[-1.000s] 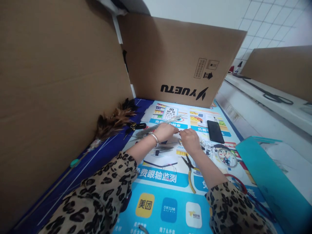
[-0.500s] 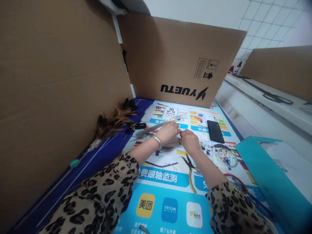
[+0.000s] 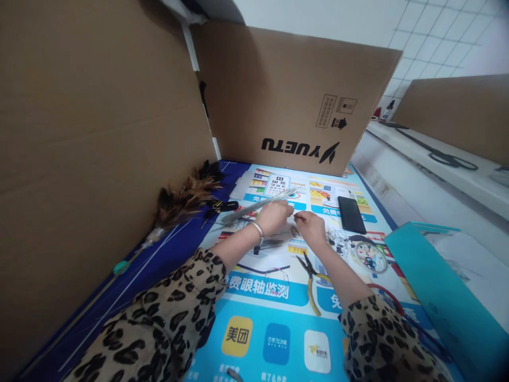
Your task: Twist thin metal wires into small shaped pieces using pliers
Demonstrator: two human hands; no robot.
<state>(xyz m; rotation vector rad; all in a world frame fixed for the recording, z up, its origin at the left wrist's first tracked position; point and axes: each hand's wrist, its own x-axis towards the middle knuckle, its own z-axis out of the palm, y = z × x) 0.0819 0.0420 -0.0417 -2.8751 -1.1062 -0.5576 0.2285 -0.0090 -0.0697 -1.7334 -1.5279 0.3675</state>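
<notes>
Over the middle of the printed mat, my left hand (image 3: 275, 217) and my right hand (image 3: 311, 229) face each other, fingertips close together. Both pinch with closed fingers; anything between them is too small to make out. Just behind my left hand lies a bundle of thin silvery rods or wires (image 3: 248, 210), partly covered by that hand. Several dark thin pieces (image 3: 272, 244) rest below my left wrist. Nearer me is a pair of pliers (image 3: 311, 286) with yellow handles and parted jaws. To the right of my right hand are small wiry black-and-white bits (image 3: 338, 243).
A black phone (image 3: 352, 215) lies beyond my right hand, with a clear round dish (image 3: 370, 257) nearer. At right stands a teal tray or folder (image 3: 429, 281). A feather duster (image 3: 183, 199) lies left, near a black-and-gold item (image 3: 221, 207). Cardboard panels (image 3: 294, 95) wall the left and back.
My hands have shifted only slightly. A small gap now shows between the fingertips of my two hands, and my right fingers have changed their pose. The things on the mat stay put.
</notes>
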